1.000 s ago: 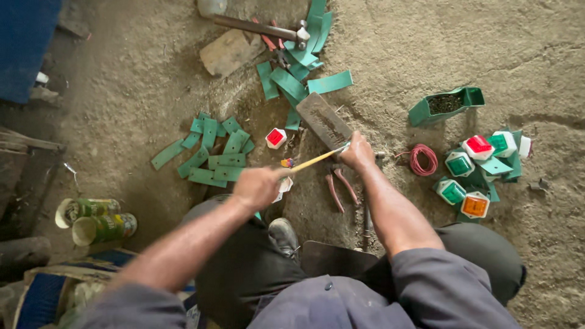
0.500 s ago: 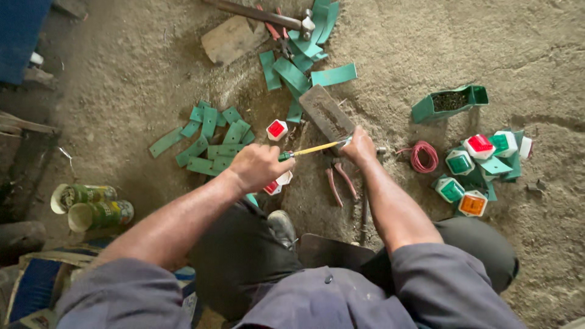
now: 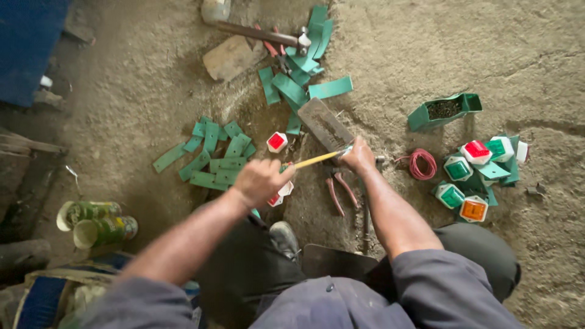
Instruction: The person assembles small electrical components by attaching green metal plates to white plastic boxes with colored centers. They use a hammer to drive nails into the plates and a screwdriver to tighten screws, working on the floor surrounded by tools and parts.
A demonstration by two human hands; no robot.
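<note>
My left hand (image 3: 261, 180) is closed around one end of a thin yellow-handled tool (image 3: 315, 159). The tool runs right to my right hand (image 3: 359, 156), which pinches its far end at the near corner of a flat grey metal block (image 3: 326, 125). What sits under those fingertips is hidden. A small red-and-white reflector piece (image 3: 279, 196) pokes out beneath my left hand. Another red reflector (image 3: 277, 142) lies just beyond the tool. Red-handled pliers (image 3: 340, 192) lie on the ground next to my right wrist.
Green metal strips lie in a heap to the left (image 3: 213, 155) and another beyond the block (image 3: 295, 82). A hammer (image 3: 262, 33), a stone (image 3: 228, 58), a coil of red wire (image 3: 420, 164), a green box (image 3: 445, 109), several coloured reflectors (image 3: 475, 176) and two tins (image 3: 97, 222) surround me.
Both hands keep their hold on the yellow tool in the same spot by the block. My left hand shifts slightly up and back, and the view moves a little.
</note>
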